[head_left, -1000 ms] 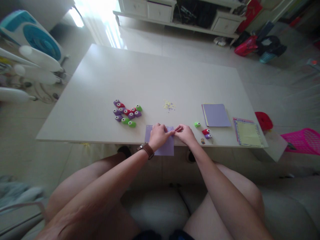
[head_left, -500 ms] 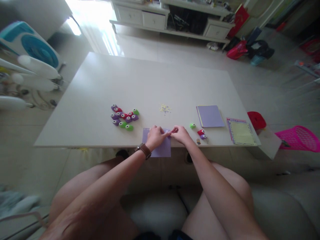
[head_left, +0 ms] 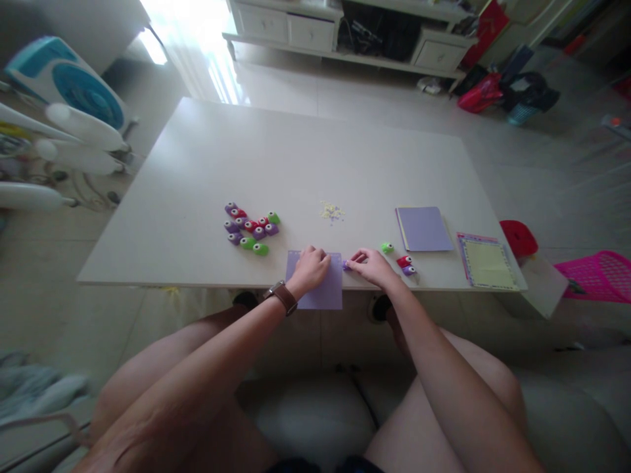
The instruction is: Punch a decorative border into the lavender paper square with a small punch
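A square of purple paper (head_left: 332, 289) lies at the table's front edge, its near part sticking out past it. Small punched marks run along its far edge. My left hand (head_left: 312, 268), curled with the fingers together, holds the sheet down from above. Just right of the sheet, my right hand (head_left: 371, 266) is closed on a small purple paper punch (head_left: 346, 265), mostly covered by the fingers. Tiny yellow and purple paper bits (head_left: 331, 211) are scattered beyond the sheet. Near my right hand are a green punch (head_left: 387, 247), a red punch (head_left: 405, 261) and another purple punch (head_left: 409, 270).
Several purple, red and green punches (head_left: 250, 226) are grouped to the left. On the right lie a stack of purple paper (head_left: 424, 228) and a yellow sheet with a decorated border (head_left: 488, 261). A pink basket (head_left: 599, 272) stands beyond the white table's (head_left: 276, 151) right end.
My right hand has moved right, away from my left hand and the paper's far edge, and the purple punch now shows in its fingers. My left hand stays on the sheet. The view has shifted slightly.
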A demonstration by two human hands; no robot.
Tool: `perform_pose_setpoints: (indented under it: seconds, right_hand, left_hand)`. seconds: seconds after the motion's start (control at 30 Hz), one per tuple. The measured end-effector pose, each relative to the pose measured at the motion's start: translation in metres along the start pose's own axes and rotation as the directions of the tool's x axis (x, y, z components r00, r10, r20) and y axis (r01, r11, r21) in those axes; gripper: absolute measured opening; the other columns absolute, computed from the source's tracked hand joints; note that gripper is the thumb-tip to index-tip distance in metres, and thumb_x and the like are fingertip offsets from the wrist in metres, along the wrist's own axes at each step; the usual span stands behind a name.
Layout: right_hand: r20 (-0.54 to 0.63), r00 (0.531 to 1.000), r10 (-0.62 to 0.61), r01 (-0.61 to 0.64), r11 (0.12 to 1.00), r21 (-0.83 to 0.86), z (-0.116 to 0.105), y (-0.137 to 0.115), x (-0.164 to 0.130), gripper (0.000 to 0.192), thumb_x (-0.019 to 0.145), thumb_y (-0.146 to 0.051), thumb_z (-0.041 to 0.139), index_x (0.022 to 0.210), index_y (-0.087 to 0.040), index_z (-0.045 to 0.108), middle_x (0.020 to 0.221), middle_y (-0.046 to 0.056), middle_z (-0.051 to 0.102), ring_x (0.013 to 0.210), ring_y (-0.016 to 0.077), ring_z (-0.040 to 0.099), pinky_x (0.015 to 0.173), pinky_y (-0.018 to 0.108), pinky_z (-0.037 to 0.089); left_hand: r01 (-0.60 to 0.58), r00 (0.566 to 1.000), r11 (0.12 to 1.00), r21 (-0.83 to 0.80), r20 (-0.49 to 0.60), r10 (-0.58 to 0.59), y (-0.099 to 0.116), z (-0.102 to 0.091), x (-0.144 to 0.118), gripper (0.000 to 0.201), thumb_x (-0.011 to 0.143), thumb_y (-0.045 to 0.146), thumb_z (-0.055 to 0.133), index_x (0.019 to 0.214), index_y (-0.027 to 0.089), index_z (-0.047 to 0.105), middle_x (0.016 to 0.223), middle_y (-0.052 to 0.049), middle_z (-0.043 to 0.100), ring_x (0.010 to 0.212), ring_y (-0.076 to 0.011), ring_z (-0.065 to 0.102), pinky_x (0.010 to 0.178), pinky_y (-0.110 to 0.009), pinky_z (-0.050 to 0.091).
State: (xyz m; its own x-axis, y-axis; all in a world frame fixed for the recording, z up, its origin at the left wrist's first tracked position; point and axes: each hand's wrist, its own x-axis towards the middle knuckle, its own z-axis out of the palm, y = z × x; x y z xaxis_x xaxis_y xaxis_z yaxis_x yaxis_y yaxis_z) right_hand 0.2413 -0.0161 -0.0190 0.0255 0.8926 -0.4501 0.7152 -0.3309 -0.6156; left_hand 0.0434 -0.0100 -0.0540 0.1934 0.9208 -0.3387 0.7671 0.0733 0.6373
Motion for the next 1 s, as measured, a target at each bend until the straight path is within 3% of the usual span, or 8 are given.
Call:
perform_pose_setpoints:
  seconds: [0.23, 0.33, 0.5, 0.67, 0.8, 1.0]
  right_hand:
    - [0.002, 1.0, -0.026, 0.026, 0.999, -0.026, -0.004, 0.005, -0.001, 0.016, 0.085, -0.034, 0.074, 0.088, -0.018, 0.071, 0.089, 0.005, 0.075, 0.082, 0.0171, 0.066, 0.074, 0.027, 0.047]
    - [0.009, 0.995, -0.101, 0.102, 0.994, -0.029, -0.002, 0.007, -0.003, 0.021, 0.08, -0.031, 0.079, 0.095, -0.019, 0.072, 0.095, 0.005, 0.074, 0.085, 0.0172, 0.066, 0.077, 0.027, 0.048]
    - [-0.05, 0.973, -0.223, 0.207, 0.952, -0.226, 0.005, 0.006, -0.008, 0.017, 0.078, -0.019, 0.075, 0.095, -0.021, 0.074, 0.104, 0.005, 0.07, 0.088, 0.0176, 0.065, 0.085, 0.029, 0.049]
    - [-0.073, 0.966, -0.249, 0.221, 0.938, -0.267, 0.004, 0.004, -0.008, 0.012, 0.085, -0.021, 0.069, 0.095, -0.022, 0.074, 0.103, 0.005, 0.071, 0.088, 0.0174, 0.065, 0.082, 0.028, 0.048]
    - [-0.103, 0.974, -0.204, 0.164, 0.938, -0.305, -0.006, 0.006, -0.008, 0.011, 0.086, -0.025, 0.069, 0.097, -0.023, 0.073, 0.107, 0.004, 0.072, 0.082, 0.0166, 0.063, 0.074, 0.028, 0.045]
    - [-0.13, 0.97, -0.206, 0.133, 0.895, -0.425, -0.013, 0.015, -0.008, 0.01, 0.087, -0.024, 0.067, 0.095, -0.023, 0.072, 0.107, 0.006, 0.072, 0.093, 0.0215, 0.064, 0.076, 0.03, 0.044]
  left_hand:
    - [-0.005, 1.0, 1.0, 0.002, -0.009, 0.005, 0.002, -0.001, -0.006, 0.024, 0.092, 0.028, 0.047, 0.097, 0.022, 0.069, 0.113, -0.012, 0.063, 0.118, -0.0289, 0.058, 0.104, -0.041, 0.047]
    - [-0.019, 1.0, 1.0, 0.005, -0.013, 0.019, 0.002, -0.001, -0.008, 0.021, 0.091, 0.025, 0.049, 0.098, 0.022, 0.068, 0.114, -0.012, 0.062, 0.119, -0.0289, 0.057, 0.105, -0.042, 0.046]
    - [-0.045, 0.999, 0.999, 0.028, -0.024, 0.045, 0.002, -0.001, -0.014, 0.019, 0.089, 0.023, 0.05, 0.099, 0.022, 0.066, 0.115, -0.011, 0.06, 0.121, -0.029, 0.055, 0.106, -0.042, 0.046]
    - [-0.09, 0.996, 0.995, 0.048, -0.018, 0.091, 0.003, -0.003, -0.022, 0.017, 0.088, 0.022, 0.053, 0.103, 0.022, 0.063, 0.117, -0.011, 0.058, 0.119, -0.0289, 0.053, 0.106, -0.042, 0.047]
    - [-0.135, 0.991, 0.987, 0.084, -0.001, 0.135, 0.005, -0.006, -0.029, 0.018, 0.09, 0.024, 0.054, 0.107, 0.023, 0.06, 0.119, -0.011, 0.056, 0.119, -0.0289, 0.052, 0.105, -0.042, 0.047]
    - [-0.222, 0.974, 0.951, 0.216, 0.002, 0.227, 0.01, -0.01, -0.041, 0.021, 0.091, 0.022, 0.052, 0.111, 0.022, 0.058, 0.12, -0.012, 0.057, 0.115, -0.029, 0.05, 0.102, -0.041, 0.046]
